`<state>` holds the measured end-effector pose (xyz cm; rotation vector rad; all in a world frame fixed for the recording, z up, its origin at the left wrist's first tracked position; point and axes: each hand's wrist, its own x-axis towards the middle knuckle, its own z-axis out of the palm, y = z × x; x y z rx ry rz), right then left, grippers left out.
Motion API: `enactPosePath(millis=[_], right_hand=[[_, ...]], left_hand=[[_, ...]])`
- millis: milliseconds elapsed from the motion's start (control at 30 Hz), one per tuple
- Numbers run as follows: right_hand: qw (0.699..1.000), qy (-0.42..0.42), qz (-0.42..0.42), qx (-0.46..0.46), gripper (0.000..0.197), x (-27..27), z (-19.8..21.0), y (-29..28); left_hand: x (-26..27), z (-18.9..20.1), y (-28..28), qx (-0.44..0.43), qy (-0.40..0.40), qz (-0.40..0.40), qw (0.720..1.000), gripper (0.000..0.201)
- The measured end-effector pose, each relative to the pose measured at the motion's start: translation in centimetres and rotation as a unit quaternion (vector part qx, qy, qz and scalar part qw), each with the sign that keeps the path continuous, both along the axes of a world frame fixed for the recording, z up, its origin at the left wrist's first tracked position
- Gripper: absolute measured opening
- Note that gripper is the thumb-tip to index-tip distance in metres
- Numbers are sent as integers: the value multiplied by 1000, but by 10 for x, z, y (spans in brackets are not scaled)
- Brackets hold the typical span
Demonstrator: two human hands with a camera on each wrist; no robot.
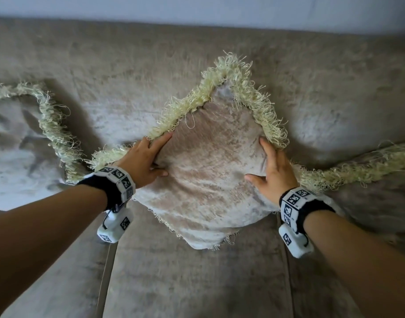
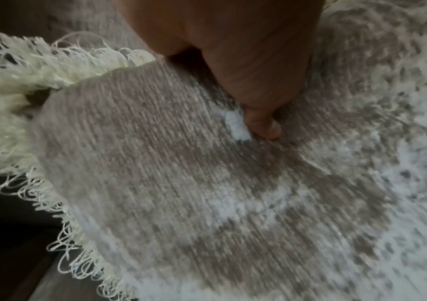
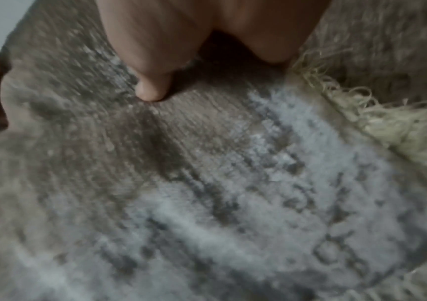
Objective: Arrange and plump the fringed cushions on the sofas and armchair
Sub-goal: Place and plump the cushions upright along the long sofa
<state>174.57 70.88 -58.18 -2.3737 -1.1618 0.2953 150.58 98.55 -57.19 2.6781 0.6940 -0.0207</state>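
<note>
While the left hand [image 1: 144, 160] at nine o'clock and right hand [image 1: 274, 171] at three press flat-fingered, grasping nothing, into the fringed cushion [image 1: 210, 171], equal inward pressure should plump it evenly.

Left hand [image 2: 233, 51] thumb pressing fringed cushion [image 2: 181, 183] fabric.

Both arms extended, left hand [image 1: 148, 157] and right hand [image 1: 274, 169] flat, fingers straight, thumbs spread

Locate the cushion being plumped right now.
Head view, centre: the cushion stands on one corner against the sofa back, pressed between the left hand and right hand, with another fringed cushion to its left.
</note>
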Motion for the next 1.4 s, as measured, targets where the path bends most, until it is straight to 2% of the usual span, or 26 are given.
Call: enactPosePath(millis=[67,200,433,500,600,733,867,933,1000,1167,1400], right_hand=[[1000,-3,-25,6,100,-7,1,3],[999,-4,-22,37,89,-17,22,-3],[993,-20,-8,112,84,-2,116,-11],[991,-38,0,130,83,4,129,-9],[991,-41,2,128,78,7,116,-4],[994,-49,-1,96,79,-2,73,-4],[992,-13,-26,121,81,-10,50,-10],[993,-9,-23,117,80,-13,47,-13],[994,0,-20,107,76,-14,48,-13],[994,31,-63,79,56,-12,71,-13],[988,78,-61,120,56,-3,115,-25]], left_hand=[[-3,1,-3,1,-16,2,1000,101],[-12,19,-16,2,-58,8,998,82],[-17,106,-20,27,-142,12,989,79],[-14,118,-16,54,-160,22,985,78],[-7,108,-10,80,-143,35,986,84],[-2,75,-10,104,-98,52,988,89],[-7,52,-9,99,-72,28,992,86],[-14,45,-9,94,-47,21,994,90],[-19,43,-10,74,-33,20,996,95],[-24,63,-9,43,-52,6,998,77],[-30,100,-3,64,-94,-25,993,68]])
